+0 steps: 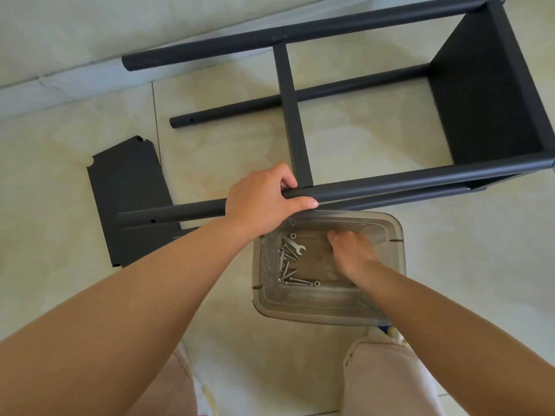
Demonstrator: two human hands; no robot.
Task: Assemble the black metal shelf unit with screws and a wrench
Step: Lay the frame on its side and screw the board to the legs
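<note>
The black metal shelf frame [390, 94] lies on its side on the tiled floor, with a shelf panel fixed at its right end and a narrow cross piece [292, 115] in the middle. My left hand [264, 199] grips the near black tube [390, 184] beside that cross piece. My right hand [351, 253] reaches down inside a clear plastic tub [393, 235]; its fingertips are hidden. In the tub lie several silver screws [289, 274], washers and a small flat wrench [295, 246]. A loose black shelf panel [129, 199] lies on the floor to the left.
A pale wall base runs along the far side behind the frame. My knees in light trousers [387, 376] are at the bottom edge, just behind the tub. Beige floor tiles surround everything.
</note>
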